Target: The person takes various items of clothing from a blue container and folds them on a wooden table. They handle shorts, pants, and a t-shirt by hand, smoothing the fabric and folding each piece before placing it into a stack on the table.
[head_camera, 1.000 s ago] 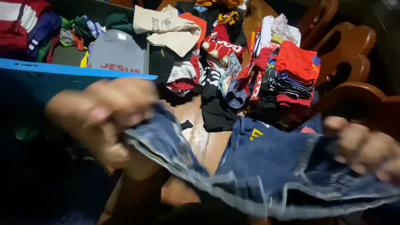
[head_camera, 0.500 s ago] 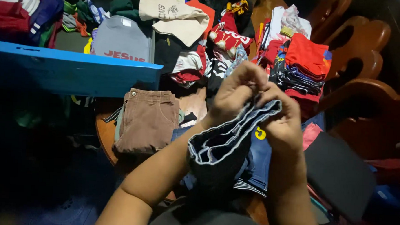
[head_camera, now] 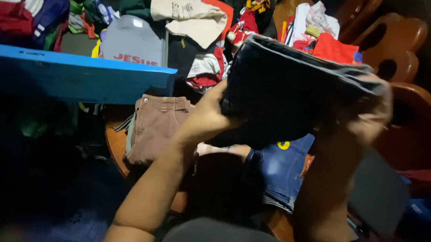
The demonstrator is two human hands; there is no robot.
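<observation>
**Inspector:** Since the earlier frame, both hands have risen and parted, and the folded denim garment [head_camera: 294, 98] that was bunched between them is now held up flat and wide above the brown corduroy shorts [head_camera: 158, 128].

**Clerk:** State of the hands?

**Inspector:** Left hand [head_camera: 208, 117] is closed on the garment's lower left corner, up and to the right of the brown shorts. Right hand [head_camera: 373, 116] is closed on the far right end, fingers curled over the edge; it is blurred, so I cannot tell the finer grip.

**Clerk:** Appearance of the garment?

**Inspector:** Dark blue denim, almost black in this light, folded to a thick slab, roughly rectangular. Paler stitched edges run in layers along its top. It tilts, the left end higher in the view than the right.

**Clerk:** And around it?

**Inspector:** The brown shorts lie flat on the wooden tabletop [head_camera: 112, 145], ribbed cloth, waistband with a button at the upper left. Right of them lies a lighter blue denim piece [head_camera: 281, 170] with a yellow mark, partly under the held garment. Behind the shorts, a blue board edge [head_camera: 82, 76], and beyond it a grey printed shirt [head_camera: 131, 42] and a beige cloth [head_camera: 188, 18] among piled, crumpled clothes. Far right of the shorts, carved wooden chair backs [head_camera: 398, 42], curved and glossy.
</observation>
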